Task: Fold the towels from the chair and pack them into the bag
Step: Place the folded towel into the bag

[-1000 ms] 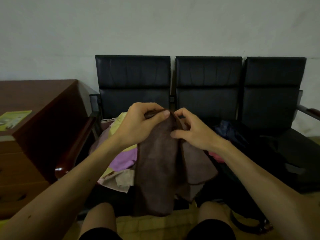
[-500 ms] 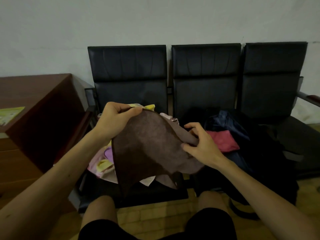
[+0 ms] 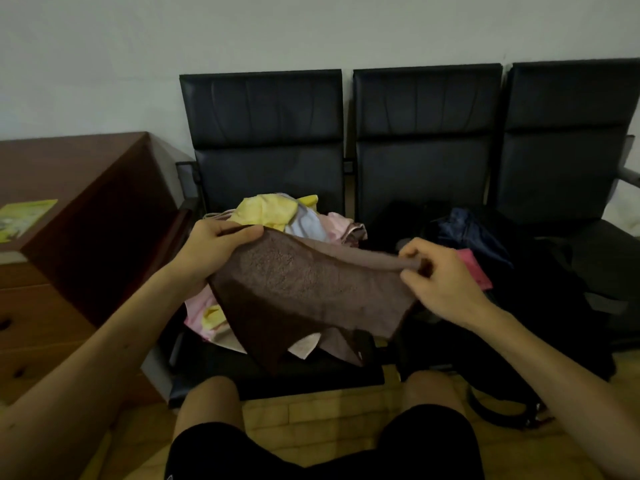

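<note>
A brown towel (image 3: 304,292) hangs spread between my hands above the left seat. My left hand (image 3: 214,247) grips its upper left corner. My right hand (image 3: 436,275) pinches its upper right edge between thumb and fingers. Behind it a pile of yellow, pale blue and pink towels (image 3: 277,213) lies on the left chair seat (image 3: 270,372). A dark open bag (image 3: 540,282) sits on the middle seat, with a pink-red towel (image 3: 476,268) and dark blue cloth (image 3: 464,230) inside it.
A brown wooden cabinet (image 3: 86,216) stands to the left, with a yellow-green leaflet (image 3: 24,216) on top. Three black chairs line the wall. The right chair (image 3: 595,174) holds part of the bag. My bare knees (image 3: 207,400) are at the bottom, over a wooden floor.
My hands have moved apart, spreading the brown towel from a hanging bunch into a wide sheet. My right hand slid along the top edge to the right corner.
</note>
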`<state>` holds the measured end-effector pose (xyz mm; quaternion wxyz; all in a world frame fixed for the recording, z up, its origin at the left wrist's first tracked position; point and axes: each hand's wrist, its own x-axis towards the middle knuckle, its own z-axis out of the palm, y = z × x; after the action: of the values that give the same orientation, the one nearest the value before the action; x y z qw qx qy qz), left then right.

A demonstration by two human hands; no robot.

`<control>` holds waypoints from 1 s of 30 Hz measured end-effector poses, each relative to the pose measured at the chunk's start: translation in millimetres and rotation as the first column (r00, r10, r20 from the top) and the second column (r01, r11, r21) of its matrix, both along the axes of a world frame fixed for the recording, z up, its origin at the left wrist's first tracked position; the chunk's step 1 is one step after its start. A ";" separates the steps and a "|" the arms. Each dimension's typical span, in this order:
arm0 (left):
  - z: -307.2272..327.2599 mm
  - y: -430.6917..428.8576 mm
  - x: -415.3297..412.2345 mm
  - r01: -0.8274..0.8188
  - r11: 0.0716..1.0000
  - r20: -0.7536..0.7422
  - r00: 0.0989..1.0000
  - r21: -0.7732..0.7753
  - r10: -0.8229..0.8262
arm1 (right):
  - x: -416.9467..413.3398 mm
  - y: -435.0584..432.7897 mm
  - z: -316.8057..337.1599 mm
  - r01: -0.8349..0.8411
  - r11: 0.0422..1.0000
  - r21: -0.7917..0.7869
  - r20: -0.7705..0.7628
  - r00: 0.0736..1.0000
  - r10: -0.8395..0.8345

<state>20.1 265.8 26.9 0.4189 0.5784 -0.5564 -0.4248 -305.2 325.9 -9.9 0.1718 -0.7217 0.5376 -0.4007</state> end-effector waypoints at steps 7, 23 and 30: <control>-11.6 0.5 6.1 0.177 0.959 -0.174 0.975 0.223 -0.140 | 0.7 -6.1 12.3 -0.141 0.899 0.415 0.715 0.661 -0.226; -76.4 1.4 5.4 -0.133 0.988 -0.319 0.936 0.079 0.152 | 12.7 -11.4 -33.8 0.240 0.937 0.252 0.613 0.710 -0.347; -87.2 8.8 -6.8 -0.140 0.963 0.098 0.981 -0.231 0.166 | 31.4 0.9 -53.6 0.272 0.940 0.209 0.610 0.715 -0.342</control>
<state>13.3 274.6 -60.3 0.4797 0.5926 -0.5777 -0.2916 -273.7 326.8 -63.5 0.3122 -0.4331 0.5793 -0.6160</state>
